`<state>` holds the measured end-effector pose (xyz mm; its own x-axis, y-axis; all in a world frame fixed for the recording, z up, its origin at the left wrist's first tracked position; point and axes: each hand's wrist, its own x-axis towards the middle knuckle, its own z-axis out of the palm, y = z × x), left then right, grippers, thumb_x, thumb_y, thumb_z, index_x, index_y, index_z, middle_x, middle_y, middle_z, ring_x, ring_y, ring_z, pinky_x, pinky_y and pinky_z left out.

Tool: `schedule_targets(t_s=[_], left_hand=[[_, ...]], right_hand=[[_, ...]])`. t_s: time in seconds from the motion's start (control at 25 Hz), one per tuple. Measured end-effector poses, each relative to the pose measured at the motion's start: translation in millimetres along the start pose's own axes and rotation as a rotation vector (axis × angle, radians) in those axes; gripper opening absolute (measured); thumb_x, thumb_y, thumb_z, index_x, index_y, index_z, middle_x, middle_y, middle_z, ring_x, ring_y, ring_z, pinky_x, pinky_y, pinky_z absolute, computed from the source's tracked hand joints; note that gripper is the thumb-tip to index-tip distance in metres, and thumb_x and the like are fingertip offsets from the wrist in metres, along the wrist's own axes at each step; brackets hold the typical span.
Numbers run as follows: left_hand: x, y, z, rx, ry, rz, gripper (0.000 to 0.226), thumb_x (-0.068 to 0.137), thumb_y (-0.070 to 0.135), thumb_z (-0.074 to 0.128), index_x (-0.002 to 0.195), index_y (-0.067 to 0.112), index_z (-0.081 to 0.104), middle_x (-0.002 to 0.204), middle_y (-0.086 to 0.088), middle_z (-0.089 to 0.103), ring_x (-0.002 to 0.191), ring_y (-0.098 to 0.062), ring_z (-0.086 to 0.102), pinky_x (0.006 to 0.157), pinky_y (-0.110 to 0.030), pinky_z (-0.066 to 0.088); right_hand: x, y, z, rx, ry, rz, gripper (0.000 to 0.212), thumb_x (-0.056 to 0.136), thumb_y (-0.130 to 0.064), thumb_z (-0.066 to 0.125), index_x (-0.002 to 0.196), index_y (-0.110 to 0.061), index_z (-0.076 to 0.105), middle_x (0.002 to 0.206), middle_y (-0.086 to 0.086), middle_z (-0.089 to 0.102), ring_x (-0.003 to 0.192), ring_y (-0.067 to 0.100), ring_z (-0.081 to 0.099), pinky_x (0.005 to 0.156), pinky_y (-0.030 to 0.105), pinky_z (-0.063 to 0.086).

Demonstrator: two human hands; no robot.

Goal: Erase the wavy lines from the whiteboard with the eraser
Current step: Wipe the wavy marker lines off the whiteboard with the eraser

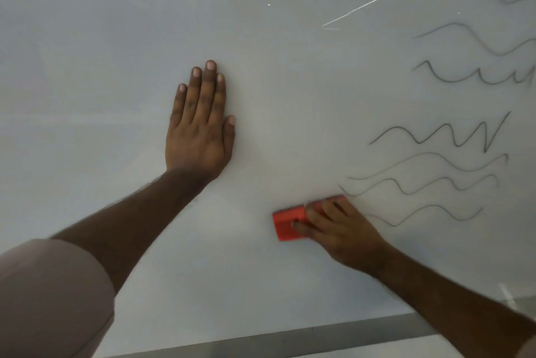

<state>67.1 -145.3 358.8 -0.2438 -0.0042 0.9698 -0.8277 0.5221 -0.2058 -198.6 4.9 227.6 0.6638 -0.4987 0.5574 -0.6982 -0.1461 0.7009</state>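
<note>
Whiteboard [290, 96]: left and centre bare. Wavy lines [441, 137]: several remain, right side. My right hand [342, 230] grips red eraser [287, 222] beside the lowest lines. My left hand [200, 122] flat, fingers together. Task, I judge, partly done.
</note>
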Motion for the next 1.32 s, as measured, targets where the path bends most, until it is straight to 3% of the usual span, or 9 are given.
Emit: schedule_targets(t_s=[0.12,0.24,0.44,0.52,0.64,0.8,1.0,1.16,1.32], left_hand=[[-1,0,0,-0.018,0.013,0.001,0.059,0.108,0.029,0.032,0.160,0.004,0.018,0.168,-0.016,0.018,0.157,-0.029,0.012,0.129,-0.042,0.008],[-1,0,-2,-0.041,0.003,0.005,0.060,0.108,0.029,0.033,0.160,0.004,0.018,0.168,-0.015,0.017,0.157,-0.028,0.011,0.129,-0.042,0.008],[-5,-5,-2,-0.073,-0.027,0.035,0.062,0.108,0.031,0.030,0.161,0.006,0.012,0.170,-0.011,0.006,0.158,-0.025,0.000,0.129,-0.041,0.002],[-5,-5,-1,-0.082,-0.023,0.049,0.062,0.108,0.032,0.029,0.161,0.005,0.013,0.170,-0.011,0.006,0.158,-0.026,0.001,0.129,-0.041,0.002],[-8,-2,-1,-0.085,-0.012,0.042,0.061,0.108,0.031,0.030,0.161,0.004,0.015,0.169,-0.013,0.010,0.158,-0.029,0.006,0.129,-0.043,0.005],[-8,6,-3,-0.098,-0.028,-0.002,0.062,0.107,0.029,0.032,0.160,0.003,0.016,0.169,-0.013,0.010,0.158,-0.030,0.007,0.129,-0.044,0.005],[-5,21,-2,-0.077,-0.025,-0.094,0.065,0.103,0.026,0.035,0.160,0.002,0.016,0.169,-0.018,0.010,0.157,-0.033,0.006,0.129,-0.045,0.003],[4,50,5,-0.073,0.006,-0.184,0.067,0.101,0.023,0.037,0.160,0.001,0.014,0.168,-0.022,0.012,0.157,-0.030,0.002,0.129,-0.044,0.003],[10,67,13,-0.042,-0.019,-0.084,0.066,0.103,0.028,0.034,0.159,-0.001,0.014,0.167,-0.023,0.013,0.157,-0.029,0.002,0.129,-0.044,0.006]], right_hand=[[47,9,-15,0.002,0.147,0.275,0.036,0.090,-0.018,0.067,0.126,-0.023,0.063,0.122,0.013,0.063,0.096,0.034,0.058,0.087,0.045,0.045],[71,-20,-10,0.055,0.195,0.373,0.038,0.089,-0.019,0.070,0.126,-0.025,0.064,0.125,0.012,0.063,0.100,0.036,0.059,0.090,0.046,0.045],[18,-56,5,0.056,-0.044,0.100,0.037,0.090,-0.011,0.052,0.125,-0.022,0.060,0.125,0.011,0.059,0.106,0.033,0.053,0.096,0.048,0.042],[-16,-51,1,-0.002,-0.141,0.092,0.038,0.086,-0.009,0.045,0.118,-0.021,0.062,0.124,0.011,0.061,0.109,0.034,0.053,0.098,0.051,0.041],[-42,-16,-20,-0.069,-0.145,0.309,0.038,0.079,-0.007,0.050,0.109,-0.020,0.071,0.119,0.013,0.067,0.108,0.038,0.062,0.102,0.052,0.044],[-3,63,-61,-0.054,0.005,0.612,0.036,0.083,-0.005,0.076,0.117,-0.014,0.071,0.122,0.021,0.065,0.104,0.043,0.063,0.094,0.051,0.049],[63,152,-87,0.001,0.268,0.761,0.045,0.091,-0.021,0.066,0.136,-0.019,0.059,0.135,0.018,0.056,0.113,0.041,0.055,0.097,0.046,0.044],[42,95,-45,0.040,0.301,0.529,0.042,0.093,-0.021,0.063,0.135,-0.024,0.060,0.134,0.016,0.058,0.109,0.037,0.055,0.095,0.045,0.042],[-47,17,8,-0.008,-0.007,-0.028,0.047,0.093,-0.015,0.051,0.139,-0.025,0.053,0.133,0.011,0.058,0.107,0.031,0.057,0.096,0.046,0.040]])
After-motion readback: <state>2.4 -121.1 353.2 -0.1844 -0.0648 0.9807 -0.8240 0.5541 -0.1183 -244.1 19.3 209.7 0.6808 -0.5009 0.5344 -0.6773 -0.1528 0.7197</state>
